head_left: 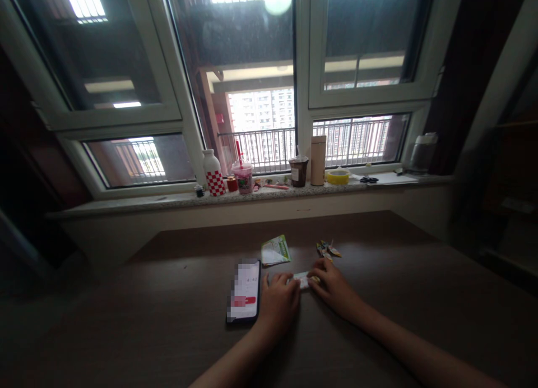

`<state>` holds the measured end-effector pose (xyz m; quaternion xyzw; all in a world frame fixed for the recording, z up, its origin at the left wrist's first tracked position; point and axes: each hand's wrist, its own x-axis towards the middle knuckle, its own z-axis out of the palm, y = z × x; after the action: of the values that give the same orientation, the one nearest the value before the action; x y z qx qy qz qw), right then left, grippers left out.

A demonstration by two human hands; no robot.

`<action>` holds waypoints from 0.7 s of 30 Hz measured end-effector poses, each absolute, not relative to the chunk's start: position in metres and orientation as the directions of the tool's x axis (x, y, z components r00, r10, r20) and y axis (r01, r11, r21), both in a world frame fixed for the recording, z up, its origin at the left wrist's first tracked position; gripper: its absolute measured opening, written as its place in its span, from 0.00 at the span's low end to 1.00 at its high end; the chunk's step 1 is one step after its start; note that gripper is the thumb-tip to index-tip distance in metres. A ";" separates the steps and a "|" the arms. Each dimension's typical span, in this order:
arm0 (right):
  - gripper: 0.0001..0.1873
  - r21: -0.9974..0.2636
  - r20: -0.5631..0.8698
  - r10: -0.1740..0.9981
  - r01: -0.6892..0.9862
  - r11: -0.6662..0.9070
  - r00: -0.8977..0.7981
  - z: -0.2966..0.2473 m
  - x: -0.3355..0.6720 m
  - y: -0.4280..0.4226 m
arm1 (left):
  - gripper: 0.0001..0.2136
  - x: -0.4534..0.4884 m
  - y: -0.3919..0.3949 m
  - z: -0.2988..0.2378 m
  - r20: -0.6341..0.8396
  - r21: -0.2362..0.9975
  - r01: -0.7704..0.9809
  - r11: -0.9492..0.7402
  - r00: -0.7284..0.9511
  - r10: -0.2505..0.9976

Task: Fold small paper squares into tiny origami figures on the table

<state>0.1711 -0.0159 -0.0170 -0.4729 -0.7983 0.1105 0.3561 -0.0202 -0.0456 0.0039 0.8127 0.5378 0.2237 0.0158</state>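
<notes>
A small, pale, flat piece with faint coloured marks (301, 280) lies on the table between my two hands; its kind is too small to make out. My left hand (281, 299) has its curled fingertips on the left end of the piece. From the right, my right hand (335, 285) grips the other end between thumb and fingers, which partly cover it. Just left of my left hand is a phone (246, 291) with a lit screen. Beyond the hands lie a green and white packet (276, 250) and a little heap of yellowish crumpled scraps (328, 249).
The brown table (168, 281) ends short of a windowsill (176, 198). On the sill stand a checkered bottle (214, 174), a pink drink cup (243, 178), a dark cup (298, 172), a tan flask (318, 161), yellow tape (337, 176), scissors (369, 180) and a clear jar (422, 153).
</notes>
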 end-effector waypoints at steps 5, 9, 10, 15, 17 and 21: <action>0.06 -0.451 0.499 0.796 0.681 0.577 -0.343 -0.017 0.172 -0.017 | 0.12 -0.020 -0.047 0.004 0.339 0.266 0.867 -0.420 0.324 0.883; 0.09 -0.384 0.504 0.745 0.659 0.647 -0.437 -0.016 0.173 -0.018 | 0.13 -0.019 -0.046 0.003 0.342 0.251 0.875 -0.414 0.320 0.883; 0.10 -0.364 0.499 0.737 0.662 0.655 -0.455 -0.016 0.173 -0.019 | 0.13 -0.019 -0.046 0.002 0.348 0.242 0.878 -0.413 0.318 0.882; 0.13 -0.297 0.484 0.740 0.708 0.640 -0.466 -0.016 0.172 -0.020 | 0.12 -0.019 -0.046 0.000 0.385 0.214 0.893 -0.397 0.296 0.874; 0.12 -0.289 0.483 0.751 0.728 0.622 -0.450 -0.015 0.171 -0.021 | 0.12 -0.020 -0.046 0.001 0.380 0.227 0.891 -0.393 0.290 0.878; 0.11 -0.301 0.482 0.779 0.759 0.577 -0.400 -0.012 0.170 -0.023 | 0.12 -0.019 -0.047 0.005 0.351 0.265 0.876 -0.403 0.302 0.887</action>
<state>0.1702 -0.0225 -0.0125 -0.4598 -0.8365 0.0167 0.2975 -0.0189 -0.0469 0.0050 0.8067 0.5463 0.2252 0.0117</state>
